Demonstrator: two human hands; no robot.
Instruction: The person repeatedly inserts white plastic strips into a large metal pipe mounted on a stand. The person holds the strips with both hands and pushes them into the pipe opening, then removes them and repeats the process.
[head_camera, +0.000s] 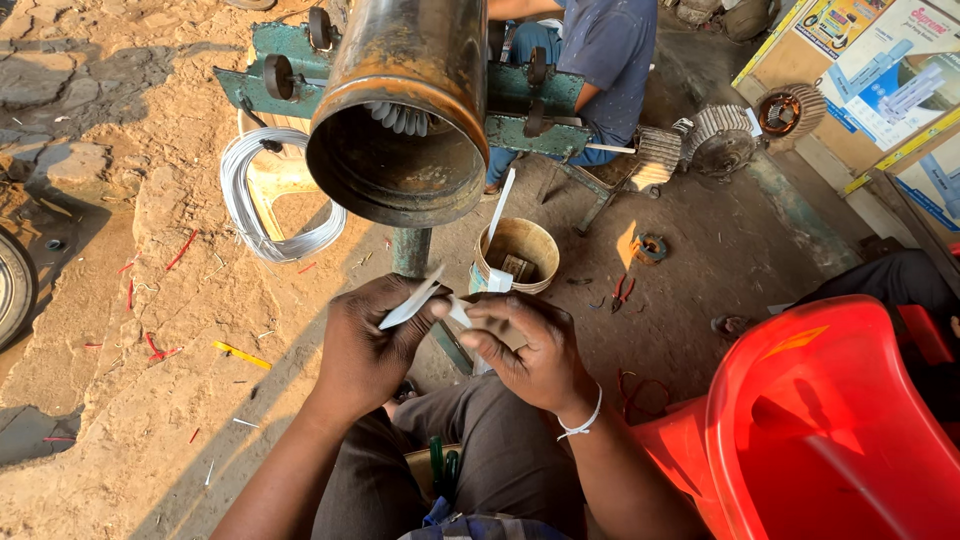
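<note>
My left hand (368, 345) pinches a thin white paper strip (412, 303) between thumb and fingers. My right hand (525, 350) grips the other end of the same strip (458, 312), with a white thread band on its wrist. Both hands hover above my knees, just below a big rusty metal cylinder (405, 110) whose open end faces me; white strips stick out of slots inside its bore. The cylinder rests on a green metal stand (520, 110).
A small open bucket (517, 255) with a white strip standing in it sits past my hands. A coil of white wire (270, 195) lies left on the dirt. Red-handled pliers (622, 292), a red plastic chair (820, 420), motor stators (720, 140) and another seated person (600, 60) are around.
</note>
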